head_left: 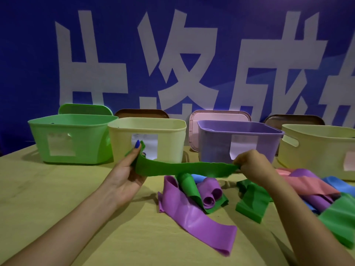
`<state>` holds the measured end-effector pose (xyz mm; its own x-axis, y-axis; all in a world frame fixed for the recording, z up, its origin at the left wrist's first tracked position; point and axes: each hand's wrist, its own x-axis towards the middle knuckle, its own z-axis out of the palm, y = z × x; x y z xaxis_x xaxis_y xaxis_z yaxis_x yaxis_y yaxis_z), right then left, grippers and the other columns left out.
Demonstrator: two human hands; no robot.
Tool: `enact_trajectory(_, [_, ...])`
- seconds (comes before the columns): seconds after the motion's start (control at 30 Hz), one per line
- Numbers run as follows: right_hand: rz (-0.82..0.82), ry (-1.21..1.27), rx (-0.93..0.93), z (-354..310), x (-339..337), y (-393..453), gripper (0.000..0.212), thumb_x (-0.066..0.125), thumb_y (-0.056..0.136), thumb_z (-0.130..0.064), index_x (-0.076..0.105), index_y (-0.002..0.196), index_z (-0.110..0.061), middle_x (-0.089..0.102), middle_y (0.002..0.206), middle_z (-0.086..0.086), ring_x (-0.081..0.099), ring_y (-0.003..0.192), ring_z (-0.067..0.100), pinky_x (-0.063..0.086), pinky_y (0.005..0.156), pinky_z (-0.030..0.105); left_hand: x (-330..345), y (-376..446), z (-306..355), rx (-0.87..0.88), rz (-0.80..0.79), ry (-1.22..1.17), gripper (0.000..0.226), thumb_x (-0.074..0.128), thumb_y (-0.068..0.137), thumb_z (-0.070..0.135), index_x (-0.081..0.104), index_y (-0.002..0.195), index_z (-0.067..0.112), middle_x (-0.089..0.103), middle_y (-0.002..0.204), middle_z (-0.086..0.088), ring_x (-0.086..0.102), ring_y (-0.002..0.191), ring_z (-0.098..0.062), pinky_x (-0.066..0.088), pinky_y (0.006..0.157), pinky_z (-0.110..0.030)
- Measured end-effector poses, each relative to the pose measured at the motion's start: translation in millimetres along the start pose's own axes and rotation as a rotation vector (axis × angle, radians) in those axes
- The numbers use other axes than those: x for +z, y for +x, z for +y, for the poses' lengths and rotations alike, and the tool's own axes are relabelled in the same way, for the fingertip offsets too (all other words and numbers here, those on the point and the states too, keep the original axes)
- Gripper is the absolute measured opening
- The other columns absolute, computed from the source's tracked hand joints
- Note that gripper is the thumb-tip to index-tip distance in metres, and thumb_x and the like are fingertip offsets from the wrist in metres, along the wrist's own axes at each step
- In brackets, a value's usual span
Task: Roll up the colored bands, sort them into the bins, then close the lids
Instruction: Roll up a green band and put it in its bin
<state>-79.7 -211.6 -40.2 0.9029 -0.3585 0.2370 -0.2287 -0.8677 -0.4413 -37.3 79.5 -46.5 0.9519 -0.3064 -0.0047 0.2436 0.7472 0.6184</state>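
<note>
While both hands hold it up: the green band (184,168) hangs stretched out flat above the table (57,189), in front of the bins.
Green band: a long, thin, matte strip with slightly ragged edges; it sags a little in the middle, and its left end folds up beside the thumb.
Left hand (125,173): palm up, with the thumb and fingers pinching the band's left end, a blue-painted nail showing at the top.
Right hand (251,163): fingers curled and pinching the band's right end.
Loose bands: a purple band (194,214) lies below the stretched one, partly curled, with a half-rolled green piece (187,184) and a purple roll (209,192) on it; to the right lie another green band (251,202), a pink band (307,184), blue and more green ones.
Bins: a green bin (76,139), a pale yellow bin (148,139), a purple bin (238,141) and a second yellow bin (317,150) stand in a row, all open, each with a white label.
Lids: a green lid (84,109), a brown lid (141,113), a pink lid (219,115) and another brown lid (294,119) lean upright behind them.
Backdrop: a blue wall (28,54) with large white characters.
</note>
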Motion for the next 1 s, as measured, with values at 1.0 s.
enact_trajectory(1.0, [-0.093,0.578,-0.469,-86.4,25.8,-48.8,0.016,0.065,0.086,-0.031,0.069,0.071,-0.026,0.067,0.068,-0.012,0.058,0.067,-0.005,0.047,0.067,0.018,8.7,-25.0,-35.7,0.121,-0.269,0.685,0.026,0.056,0.074,0.021,0.076,0.07,0.005,0.072,0.073,-0.016,0.068,0.058,-0.016,0.05,0.047,-0.022])
